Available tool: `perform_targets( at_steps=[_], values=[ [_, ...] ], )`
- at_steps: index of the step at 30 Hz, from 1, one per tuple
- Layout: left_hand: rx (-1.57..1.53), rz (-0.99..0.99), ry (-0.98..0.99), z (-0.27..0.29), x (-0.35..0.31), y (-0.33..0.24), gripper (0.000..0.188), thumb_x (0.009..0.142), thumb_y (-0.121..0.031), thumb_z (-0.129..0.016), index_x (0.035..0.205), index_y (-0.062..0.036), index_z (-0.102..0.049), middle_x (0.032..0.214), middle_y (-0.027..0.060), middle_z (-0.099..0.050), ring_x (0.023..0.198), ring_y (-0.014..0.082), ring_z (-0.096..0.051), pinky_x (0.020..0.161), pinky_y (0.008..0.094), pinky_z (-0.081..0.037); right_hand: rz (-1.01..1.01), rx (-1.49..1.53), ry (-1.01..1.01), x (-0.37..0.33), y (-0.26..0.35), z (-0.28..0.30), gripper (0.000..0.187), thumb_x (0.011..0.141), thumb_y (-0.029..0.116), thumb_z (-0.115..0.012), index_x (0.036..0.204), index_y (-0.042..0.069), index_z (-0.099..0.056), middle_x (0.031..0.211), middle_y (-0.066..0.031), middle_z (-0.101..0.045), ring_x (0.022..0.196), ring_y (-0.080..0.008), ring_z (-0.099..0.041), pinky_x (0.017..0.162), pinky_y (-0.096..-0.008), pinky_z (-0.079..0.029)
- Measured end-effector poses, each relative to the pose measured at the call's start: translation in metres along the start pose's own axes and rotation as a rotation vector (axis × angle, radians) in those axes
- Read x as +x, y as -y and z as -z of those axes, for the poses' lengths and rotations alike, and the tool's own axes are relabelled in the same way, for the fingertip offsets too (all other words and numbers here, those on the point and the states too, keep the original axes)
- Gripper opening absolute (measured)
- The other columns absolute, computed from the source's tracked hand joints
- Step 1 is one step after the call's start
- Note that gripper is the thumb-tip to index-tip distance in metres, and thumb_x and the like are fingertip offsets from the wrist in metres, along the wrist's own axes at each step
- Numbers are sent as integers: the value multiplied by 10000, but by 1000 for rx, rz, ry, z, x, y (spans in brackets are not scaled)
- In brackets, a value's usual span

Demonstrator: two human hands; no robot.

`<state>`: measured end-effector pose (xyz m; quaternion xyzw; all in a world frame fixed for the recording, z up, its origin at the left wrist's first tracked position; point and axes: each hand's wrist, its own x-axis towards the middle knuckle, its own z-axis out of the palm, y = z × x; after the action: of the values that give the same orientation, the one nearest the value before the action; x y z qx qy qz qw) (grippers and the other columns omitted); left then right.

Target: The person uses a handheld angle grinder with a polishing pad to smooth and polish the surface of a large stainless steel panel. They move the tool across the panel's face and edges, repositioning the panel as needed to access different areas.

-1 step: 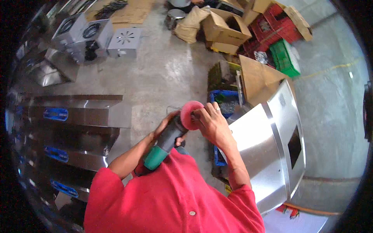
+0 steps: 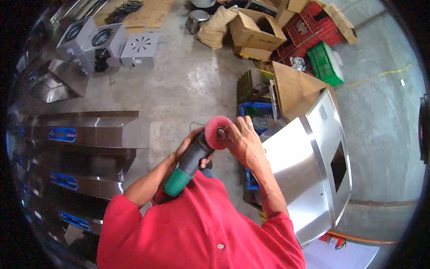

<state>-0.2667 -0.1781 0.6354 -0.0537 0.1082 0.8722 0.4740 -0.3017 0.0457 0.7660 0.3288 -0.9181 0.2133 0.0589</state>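
Head view: the left hand (image 2: 184, 144) is clamped around a green-and-black power tool (image 2: 191, 157) in front of the red shirt (image 2: 192, 219). The right hand (image 2: 245, 142) curls in beside the hub (image 2: 220, 132) of the pink disc (image 2: 212, 127); whether it pinches anything, I cannot tell.

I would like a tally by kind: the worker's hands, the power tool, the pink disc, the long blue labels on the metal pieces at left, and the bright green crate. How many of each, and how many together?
Hands: 2 (left hand, right hand)
Power tool: 1
Pink disc: 1
Blue labels: 3
Green crate: 1
Total: 8
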Motion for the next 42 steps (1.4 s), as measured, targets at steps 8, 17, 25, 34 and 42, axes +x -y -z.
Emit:
perform_targets(
  at_steps=[8, 17, 25, 34, 42],
  values=[
    [17, 38, 25, 3, -4, -10, 829, 1068, -756, -410, 1201, 20, -666, 810, 267, -714, 602, 339, -726, 563, 460, -650, 1, -2, 4, 3, 10, -1, 198, 955, 139, -783, 1112, 46, -706, 1000, -146, -580, 979, -372, -561, 861, -477, -511],
    [-7, 74, -8, 1, -7, -10, 850, 1062, -769, -410, 1136, 34, -677, 821, 254, -719, 608, 341, -731, 556, 465, -649, -13, 7, 15, 8, 17, 10, 184, 940, 142, -770, 1081, 41, -710, 984, -146, -588, 987, -380, -569, 847, -484, -523],
    [20, 66, -17, -4, -7, -11, 873, 1055, -780, -412, 1114, 50, -677, 809, 254, -709, 604, 337, -727, 555, 464, -647, -6, 80, -7, 5, 17, 14, 193, 955, 163, -728, 1086, 29, -679, 1004, -177, -607, 986, -411, -593, 820, -510, -540],
    [21, 56, -9, -7, -4, -11, 884, 1047, -791, -421, 1129, 51, -678, 824, 245, -718, 606, 343, -729, 559, 478, -644, -4, 12, 2, 2, 19, 22, 211, 921, 94, -796, 1116, 60, -724, 1005, -129, -599, 955, -351, -568, 844, -473, -521],
    [250, -54, -130, -34, -14, -36, 785, 1048, -732, -457, 1181, 1, -702, 891, 206, -751, 646, 355, -751, 609, 502, -656, -119, 206, -179, -11, 13, -1, 276, 910, 2, -778, 1168, 48, -692, 1127, -159, -672, 1054, -369, -663, 869, -452, -569]
  ],
)
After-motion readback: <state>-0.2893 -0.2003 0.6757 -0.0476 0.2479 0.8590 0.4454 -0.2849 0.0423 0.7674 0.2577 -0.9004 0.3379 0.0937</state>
